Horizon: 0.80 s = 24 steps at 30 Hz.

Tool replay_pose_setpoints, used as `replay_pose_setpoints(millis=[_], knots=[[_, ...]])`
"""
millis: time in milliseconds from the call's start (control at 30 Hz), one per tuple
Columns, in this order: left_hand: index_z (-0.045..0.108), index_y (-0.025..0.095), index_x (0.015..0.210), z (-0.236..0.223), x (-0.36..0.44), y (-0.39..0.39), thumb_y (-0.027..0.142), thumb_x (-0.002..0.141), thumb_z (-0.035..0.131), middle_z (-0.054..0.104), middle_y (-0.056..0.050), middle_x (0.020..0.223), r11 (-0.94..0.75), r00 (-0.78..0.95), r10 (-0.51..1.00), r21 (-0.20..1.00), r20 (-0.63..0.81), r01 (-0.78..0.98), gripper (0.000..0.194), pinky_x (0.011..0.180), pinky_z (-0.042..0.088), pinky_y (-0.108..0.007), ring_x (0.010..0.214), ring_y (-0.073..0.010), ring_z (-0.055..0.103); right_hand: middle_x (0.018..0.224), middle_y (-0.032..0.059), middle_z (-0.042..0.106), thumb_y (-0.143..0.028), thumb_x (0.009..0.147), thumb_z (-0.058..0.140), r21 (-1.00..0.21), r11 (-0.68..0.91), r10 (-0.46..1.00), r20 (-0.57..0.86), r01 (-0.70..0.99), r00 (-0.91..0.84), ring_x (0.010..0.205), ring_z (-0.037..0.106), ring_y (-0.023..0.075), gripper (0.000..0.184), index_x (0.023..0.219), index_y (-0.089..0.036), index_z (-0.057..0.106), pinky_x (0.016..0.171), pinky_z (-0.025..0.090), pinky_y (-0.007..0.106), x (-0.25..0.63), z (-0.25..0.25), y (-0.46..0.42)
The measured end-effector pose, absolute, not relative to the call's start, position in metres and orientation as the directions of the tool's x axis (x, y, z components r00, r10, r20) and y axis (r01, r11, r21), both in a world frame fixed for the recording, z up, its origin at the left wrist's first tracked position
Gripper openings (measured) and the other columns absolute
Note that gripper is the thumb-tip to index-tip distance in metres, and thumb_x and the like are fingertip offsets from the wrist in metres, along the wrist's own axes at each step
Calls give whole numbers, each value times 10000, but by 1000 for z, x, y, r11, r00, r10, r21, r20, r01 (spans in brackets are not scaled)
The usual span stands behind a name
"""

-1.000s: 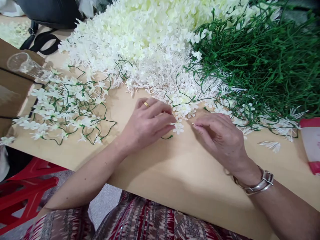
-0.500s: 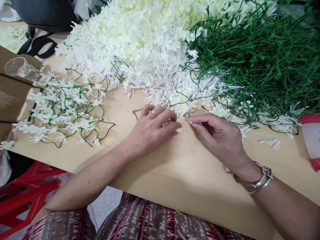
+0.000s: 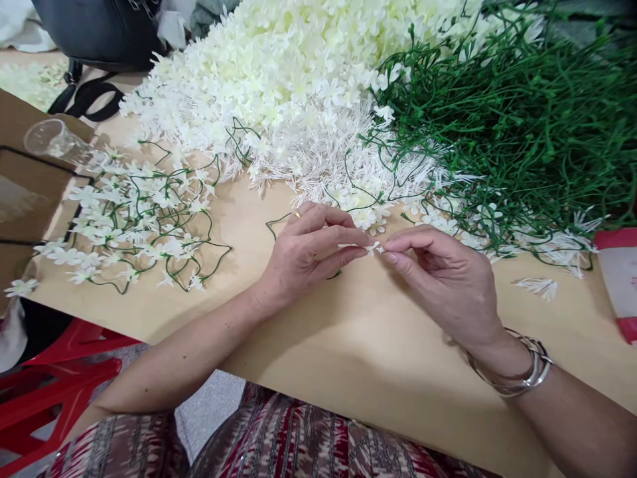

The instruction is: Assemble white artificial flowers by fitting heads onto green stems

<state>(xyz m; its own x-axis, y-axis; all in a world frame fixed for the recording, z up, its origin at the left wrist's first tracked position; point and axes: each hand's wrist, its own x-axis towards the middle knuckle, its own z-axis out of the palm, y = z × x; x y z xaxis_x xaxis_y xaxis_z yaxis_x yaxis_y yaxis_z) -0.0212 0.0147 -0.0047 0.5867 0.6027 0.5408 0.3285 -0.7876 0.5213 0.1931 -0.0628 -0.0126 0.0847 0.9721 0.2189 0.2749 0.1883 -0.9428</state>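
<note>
Between my two hands is a small white artificial flower piece (image 3: 375, 247), pinched from both sides at the fingertips. My left hand (image 3: 316, 245), with a gold ring, is closed on its left end. A thin green stem (image 3: 276, 224) shows behind this hand, and a short green tip pokes out below its fingers; how they join is hidden. On the other end, thumb and forefinger of my right hand (image 3: 442, 282) press together, and bangles circle that wrist. Loose white blossoms (image 3: 365, 216) lie just beyond the fingertips.
A large heap of white petals (image 3: 279, 66) fills the back, with green plastic stems (image 3: 522, 126) at right. Flowered stems (image 3: 149, 212) lie left, beside a clear cup (image 3: 54, 139) and a cardboard box (image 3: 24, 179). A red-and-white packet (image 3: 617, 279) sits far right.
My left hand has moved right and its fingers have straightened to pinch the white piece. My right fingertips have shifted slightly, and the hands now meet at the piece.
</note>
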Motion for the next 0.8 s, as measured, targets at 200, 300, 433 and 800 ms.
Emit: replay_pose_setpoints(millis=[200, 300, 433, 800], knots=[[796, 218, 1067, -4, -15, 11, 310, 1030, 698, 815, -64, 1023, -774, 613, 569, 608, 548, 175, 139, 897, 545, -320, 951, -176, 748, 924, 27, 774, -276, 925, 800, -986, 82, 992, 95, 144, 86, 860, 732, 237, 93, 936, -331, 727, 746, 594, 407, 186, -4, -67], [797, 214, 1065, -2, -15, 8, 286, 1018, 718, 829, -63, 1024, -741, 602, 588, 658, 539, 135, 117, 862, 570, -287, 939, -162, 766, 896, 40, 762, -375, 901, 836, -992, 44, 994, 55, 115, 98, 853, 725, 256, 135, 902, -344, 704, 748, 611, 434, 185, -3, -67], [816, 231, 1060, -1, -15, 7, 289, 1016, 718, 837, -62, 1030, -704, 608, 619, 694, 497, 149, 122, 869, 596, -270, 940, -161, 778, 881, 43, 746, -432, 879, 853, -996, 20, 993, 30, 91, 110, 856, 718, 257, 189, 885, -345, 685, 792, 623, 453, 183, -3, -67], [760, 161, 1090, -7, -11, 4, 205, 1006, 724, 823, -54, 963, -817, 567, 539, 552, 623, 170, 101, 807, 585, -218, 857, -125, 772, 876, -7, 753, -354, 904, 842, -990, 74, 983, 92, 119, 159, 814, 759, 190, 230, 1042, -326, 661, 755, 658, 348, 181, -8, -71]])
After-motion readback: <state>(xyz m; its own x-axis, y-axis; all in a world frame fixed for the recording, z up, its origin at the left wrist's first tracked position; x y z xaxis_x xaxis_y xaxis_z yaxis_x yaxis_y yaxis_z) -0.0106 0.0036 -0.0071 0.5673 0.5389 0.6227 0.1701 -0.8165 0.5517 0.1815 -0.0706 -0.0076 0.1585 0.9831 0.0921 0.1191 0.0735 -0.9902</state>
